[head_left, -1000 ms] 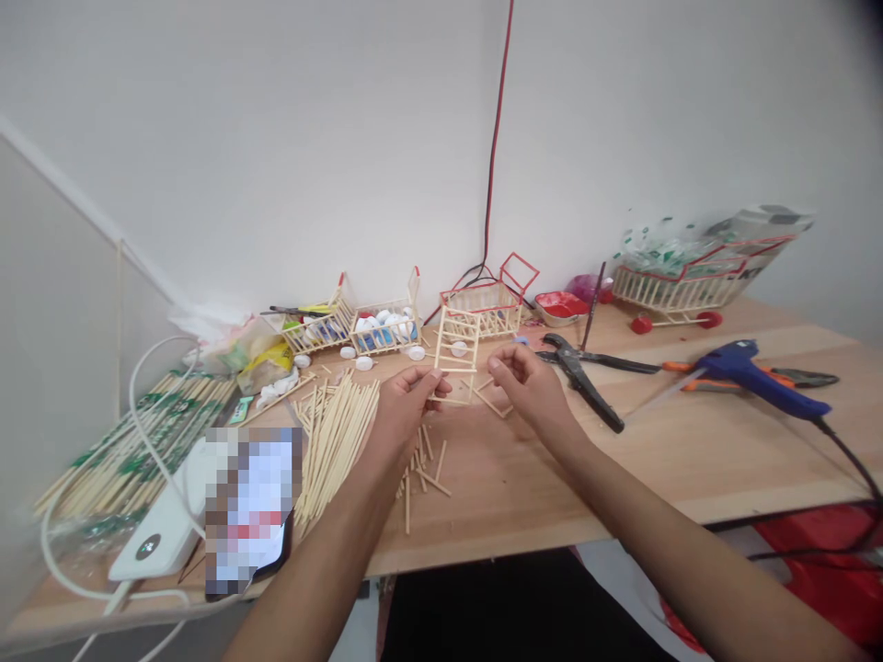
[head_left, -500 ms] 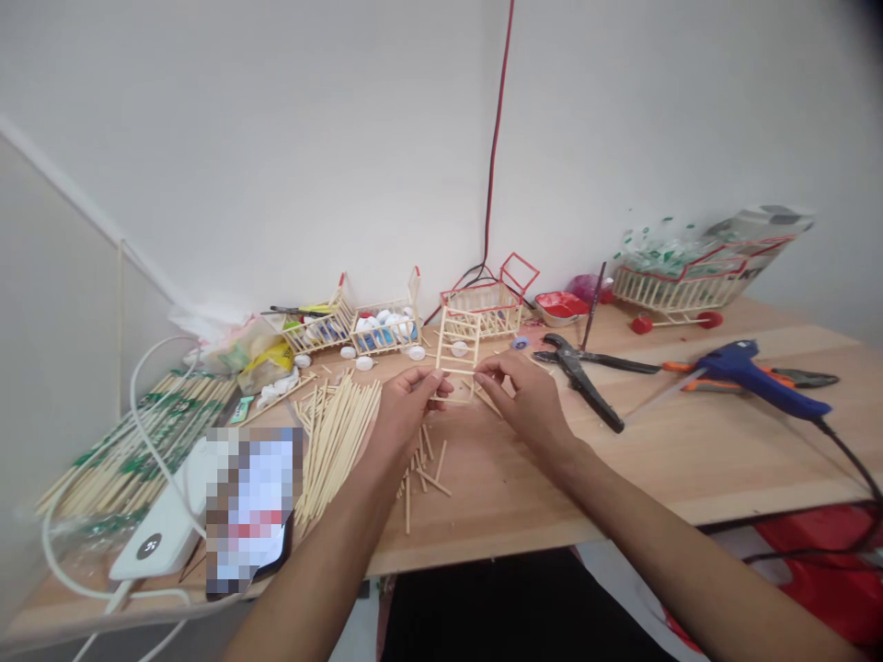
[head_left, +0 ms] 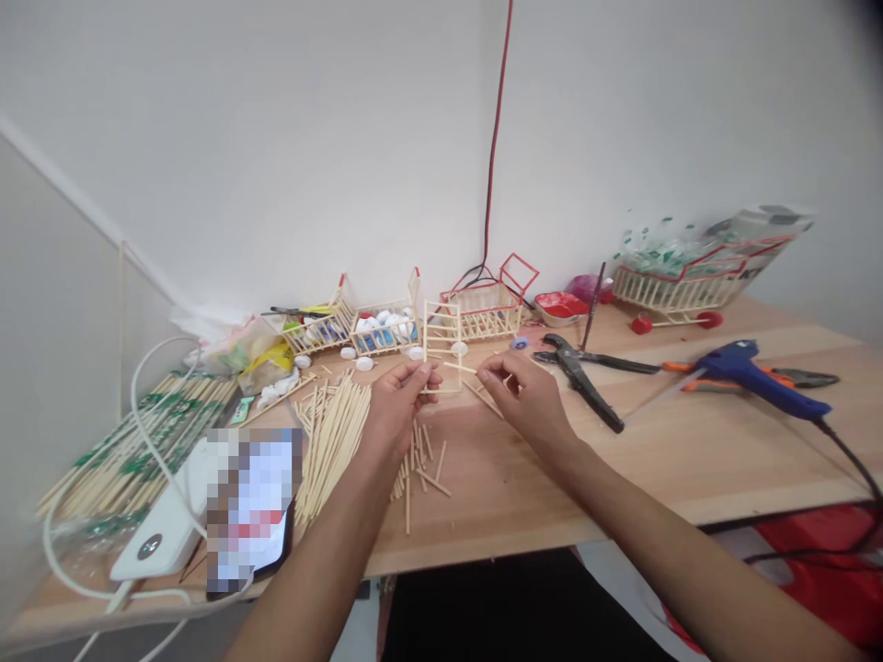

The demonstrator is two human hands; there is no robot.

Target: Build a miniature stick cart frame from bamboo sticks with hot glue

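Stick frame point(head_left: 425, 338): pale, bare wood, slim and ladder-like; two straight side rails joined by several thin crosspieces, the lowest closing the bottom end; held nearly upright over the middle of the worktop point(head_left: 524, 501); whether its foot touches down, I cannot tell.
Left hand point(head_left: 404, 393): at 8 o'clock from the frame; the grip is narrow, thumb and fingers pinching the left rail low down.
Right hand point(head_left: 522, 384): at between 3 and 4 o'clock; the grip is pinched on one end of a thin stick.
Thin stick point(head_left: 460, 369): short, pale like the frame, pointing to about 9 o'clock from the fingertips; its free tip overlaps the frame's lower half in view, contact unclear.
Stick pile point(head_left: 335, 432): long, pale, loosely fanned, at 8 o'clock from the frame.
Short pieces point(head_left: 422, 464): scattered at 6 o'clock.
Basket of white caps point(head_left: 386, 333): slatted, close by at 10 o'clock.
Red-trimmed cart point(head_left: 483, 317): slatted, with a red handle, just behind at between 1 and 2 o'clock.
Paint dish point(head_left: 562, 309): red inside, at 2 o'clock.
Glue gun point(head_left: 749, 372): blue, lying well apart at 3 o'clock.
Phone point(head_left: 252, 515): screen blurred, at between 7 and 8 o'clock.
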